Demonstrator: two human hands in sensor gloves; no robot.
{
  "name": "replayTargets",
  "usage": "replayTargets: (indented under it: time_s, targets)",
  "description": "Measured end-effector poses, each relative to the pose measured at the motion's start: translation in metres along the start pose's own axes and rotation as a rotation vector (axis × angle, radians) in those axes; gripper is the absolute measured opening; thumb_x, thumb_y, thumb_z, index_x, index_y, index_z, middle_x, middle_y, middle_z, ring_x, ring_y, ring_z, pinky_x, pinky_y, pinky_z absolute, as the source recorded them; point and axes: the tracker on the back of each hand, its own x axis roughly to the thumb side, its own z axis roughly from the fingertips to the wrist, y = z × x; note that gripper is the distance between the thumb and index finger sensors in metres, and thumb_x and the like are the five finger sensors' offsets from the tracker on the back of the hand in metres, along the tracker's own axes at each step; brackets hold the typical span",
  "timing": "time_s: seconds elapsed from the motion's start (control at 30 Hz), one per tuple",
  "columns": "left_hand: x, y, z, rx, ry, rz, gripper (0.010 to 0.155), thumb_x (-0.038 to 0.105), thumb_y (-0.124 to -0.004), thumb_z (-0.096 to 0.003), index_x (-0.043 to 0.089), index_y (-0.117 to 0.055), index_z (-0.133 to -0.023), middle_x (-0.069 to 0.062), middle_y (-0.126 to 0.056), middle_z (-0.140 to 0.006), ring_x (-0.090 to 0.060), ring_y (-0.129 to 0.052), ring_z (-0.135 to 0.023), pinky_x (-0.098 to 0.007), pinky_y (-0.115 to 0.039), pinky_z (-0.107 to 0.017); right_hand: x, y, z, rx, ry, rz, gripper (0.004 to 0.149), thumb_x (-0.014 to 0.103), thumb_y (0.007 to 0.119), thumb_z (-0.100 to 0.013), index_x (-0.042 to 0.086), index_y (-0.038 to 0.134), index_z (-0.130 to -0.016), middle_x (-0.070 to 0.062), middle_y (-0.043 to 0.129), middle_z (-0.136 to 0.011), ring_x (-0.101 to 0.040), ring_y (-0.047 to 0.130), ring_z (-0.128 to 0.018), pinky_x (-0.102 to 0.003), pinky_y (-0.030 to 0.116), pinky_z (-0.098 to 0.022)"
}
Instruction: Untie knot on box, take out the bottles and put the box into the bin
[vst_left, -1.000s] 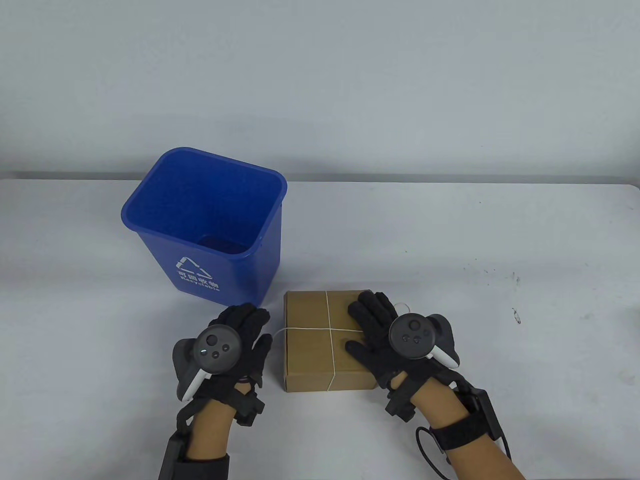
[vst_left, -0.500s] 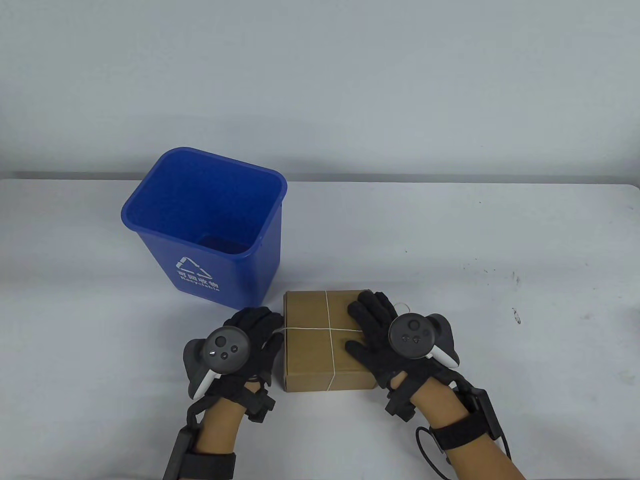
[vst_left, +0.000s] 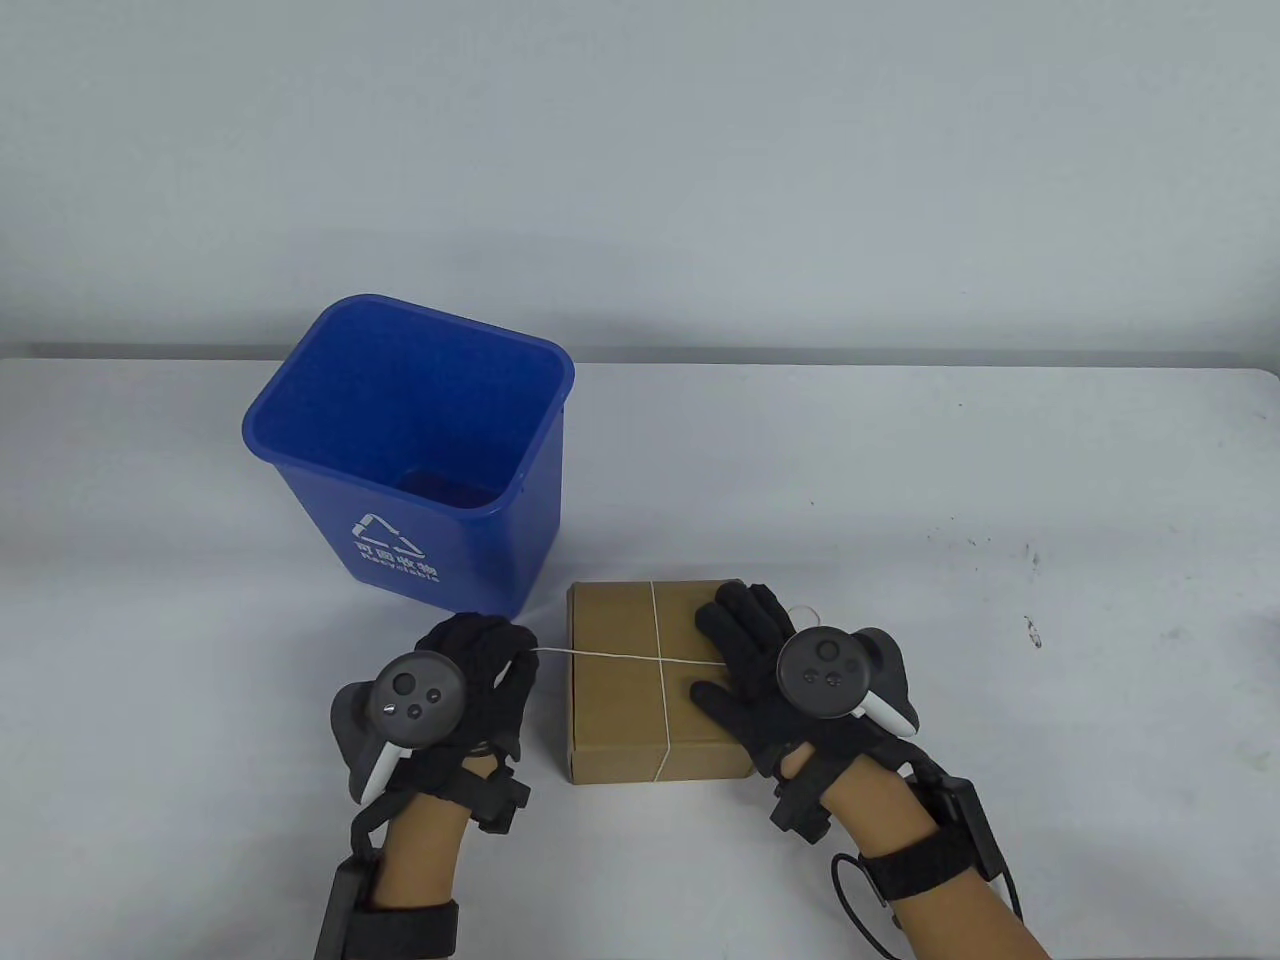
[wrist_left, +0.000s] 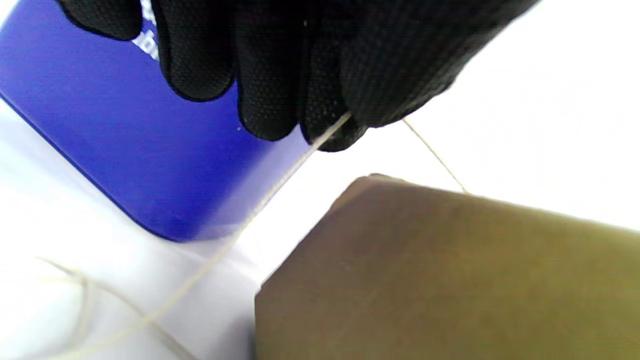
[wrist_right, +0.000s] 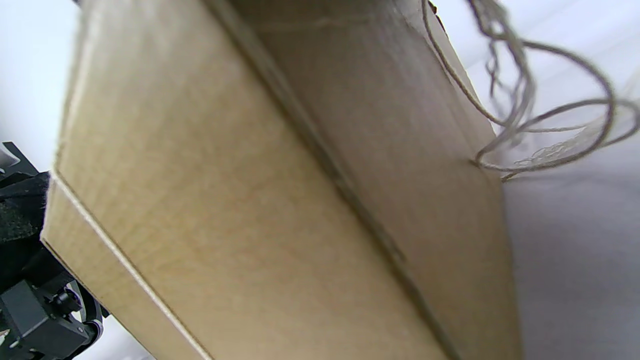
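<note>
We are pinching the string in our left hand, drawing it taut leftward off the cardboard box lying near the table's front edge, just right of that hand, while our right hand is pressing flat-fingered on its lid.

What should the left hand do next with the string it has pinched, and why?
Probably keep drawing the string leftward, away from the box. The left hand pinches a strand that runs taut to the crossing on the lid, the wrap is still on the closed box, and the right hand lies flat on top to brace it. The knot itself isn't clearly visible.
</note>
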Motion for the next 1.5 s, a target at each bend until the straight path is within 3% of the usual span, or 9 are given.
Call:
replayTargets:
  time_s: [0.37,0.6,0.8,1.0,1.1,1.23,1.37,1.5]
  targets:
    - [-0.018,0.027,0.003,0.104,0.111,-0.138,0.042,0.038,-0.082,-0.0483,0.017,-0.093,-0.082,-0.012,-0.086,-0.092,-0.052,-0.073,-0.095,-0.075,-0.051,-0.069,0.000,0.000,0.000,0.000,0.000,-0.001,0.076,0.051,0.062,-0.051,0.012,0.032,-0.108,-0.012,0.012,-0.113,-0.054,0.014,-0.100,-0.074,0.034,-0.064]
    - [-0.038,0.035,0.002,0.082,0.249,-0.217,0.042,0.037,-0.083,-0.0479,0.016,-0.091,-0.083,-0.012,-0.084,-0.093,-0.053,-0.069,-0.097,-0.075,-0.049,-0.070,0.000,0.000,0.000,-0.001,0.000,-0.003,0.076,0.051,0.062,-0.051,0.012,0.032,-0.108,-0.012,0.012,-0.113,-0.054,0.014,-0.100,-0.074,0.034,-0.064]
    - [-0.061,0.030,0.000,0.040,0.363,-0.223,0.043,0.035,-0.083,-0.0478,0.013,-0.091,-0.084,-0.014,-0.083,-0.094,-0.054,-0.067,-0.097,-0.076,-0.047,-0.070,0.000,0.000,0.000,-0.001,0.000,-0.003,0.076,0.051,0.062,-0.051,0.012,0.032,-0.108,-0.012,0.012,-0.113,-0.054,0.014,-0.100,-0.074,0.034,-0.064]
    - [-0.066,0.025,0.001,0.031,0.445,-0.290,0.042,0.034,-0.084,-0.0471,0.013,-0.092,-0.083,-0.014,-0.084,-0.093,-0.054,-0.069,-0.096,-0.075,-0.049,-0.069,0.000,0.000,0.000,0.000,0.001,-0.003,0.076,0.051,0.062,-0.051,0.012,0.032,-0.108,-0.012,0.012,-0.113,-0.054,0.014,-0.100,-0.074,0.035,-0.064]
    - [-0.068,0.023,0.003,-0.012,0.522,-0.300,0.049,0.029,-0.083,-0.0477,0.013,-0.083,-0.094,-0.015,-0.077,-0.099,-0.054,-0.065,-0.098,-0.075,-0.045,-0.070,-0.001,0.000,0.000,0.000,0.001,-0.002,0.076,0.051,0.062,-0.051,0.012,0.032,-0.108,-0.012,0.012,-0.113,-0.054,0.014,-0.100,-0.074,0.034,-0.064]
    - [-0.062,0.026,0.003,0.017,0.503,-0.288,0.058,0.022,-0.079,-0.0480,0.012,-0.069,-0.105,-0.018,-0.064,-0.107,-0.056,-0.058,-0.100,-0.076,-0.042,-0.070,-0.001,0.000,0.000,0.000,0.001,-0.002,0.076,0.051,0.062,-0.051,0.012,0.032,-0.108,-0.012,0.012,-0.113,-0.054,0.014,-0.100,-0.074,0.034,-0.064]
    - [-0.044,0.029,0.005,0.067,0.417,-0.227,0.057,0.018,-0.075,-0.0479,0.013,-0.070,-0.104,-0.016,-0.064,-0.108,-0.056,-0.058,-0.101,-0.076,-0.041,-0.070,-0.001,0.000,0.000,0.000,0.001,-0.002,0.076,0.051,0.062,-0.051,0.012,0.032,-0.108,-0.012,0.012,-0.113,-0.054,0.014,-0.100,-0.074,0.034,-0.064]
    - [-0.016,0.024,0.006,0.065,0.252,-0.191,0.054,0.024,-0.078,-0.0487,0.015,-0.075,-0.102,-0.015,-0.069,-0.106,-0.055,-0.061,-0.100,-0.076,-0.044,-0.070,-0.001,0.000,0.000,0.000,0.001,-0.002,0.076,0.051,0.062,-0.051,0.012,0.032,-0.108,-0.012,0.012,-0.113,-0.054,0.014,-0.100,-0.074,0.034,-0.064]
